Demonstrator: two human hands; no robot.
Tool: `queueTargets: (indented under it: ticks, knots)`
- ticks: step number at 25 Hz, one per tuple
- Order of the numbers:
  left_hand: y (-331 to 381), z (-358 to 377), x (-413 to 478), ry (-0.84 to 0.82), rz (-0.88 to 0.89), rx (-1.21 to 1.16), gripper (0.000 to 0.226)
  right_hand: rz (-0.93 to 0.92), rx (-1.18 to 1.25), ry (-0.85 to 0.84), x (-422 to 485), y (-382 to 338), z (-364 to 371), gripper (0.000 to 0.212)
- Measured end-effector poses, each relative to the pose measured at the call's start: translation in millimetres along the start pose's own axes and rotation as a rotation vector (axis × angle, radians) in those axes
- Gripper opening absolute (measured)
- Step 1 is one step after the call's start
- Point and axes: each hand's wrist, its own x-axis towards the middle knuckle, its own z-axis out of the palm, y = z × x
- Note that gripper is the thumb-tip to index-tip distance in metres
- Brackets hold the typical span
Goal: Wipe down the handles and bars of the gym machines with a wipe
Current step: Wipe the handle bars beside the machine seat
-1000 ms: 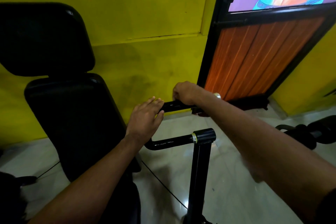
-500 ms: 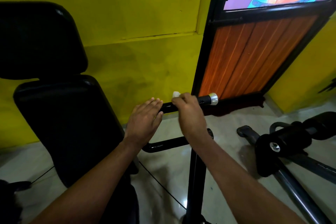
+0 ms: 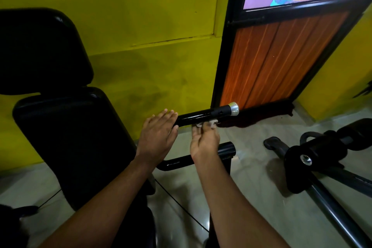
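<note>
- Right hand (image 3: 204, 141) has dropped from over the top of the handle (image 3: 196, 117) to just under it, and the white wipe (image 3: 205, 124) has gone from the bar's upper side to its lower edge.
- One yellow wall (image 3: 141, 26) fills the background.
- Two black pads make up the seat back on the left: a headrest (image 3: 40, 50) above and a longer back pad (image 3: 70, 143) below it.
- One door (image 3: 271, 62) with orange slatted panelling in a black frame stands to the right.
- One second machine (image 3: 314, 153) with a black roller lies low on the floor at far right.
- Two black bars belong to the near machine: the glossy handle with a silver end cap (image 3: 233, 108), and a lower bar (image 3: 177, 162) beneath it.
- Two bare hands: the left hand (image 3: 159, 135) lies flat, fingers straight, on the handle's left end.
- The right hand's fingers point up, lightly curled around the wipe, holding it against the handle's underside.
- One wipe, small and crumpled, mostly hidden by the fingertips.
</note>
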Motion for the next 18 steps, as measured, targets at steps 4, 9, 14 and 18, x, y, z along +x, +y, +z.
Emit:
queueTargets:
  ticks: [4,9,14,18]
  knots:
    - [0,0,1,-0.005,-0.001,0.003,0.048,0.054,0.06,-0.049,14,-12,-1,0.045]
    - [2,1,4,-0.033,-0.004,-0.017,0.05,0.169,-0.023,-0.105,5,-8,-4,0.028]
    - [5,-1,5,-0.044,-0.009,-0.009,0.051,-0.001,-0.027,-0.069,7,-13,-9,0.03]
    - [8,0,6,-0.051,-0.022,-0.022,0.052,-0.443,-0.543,-0.079,-1,-8,-21,0.015]
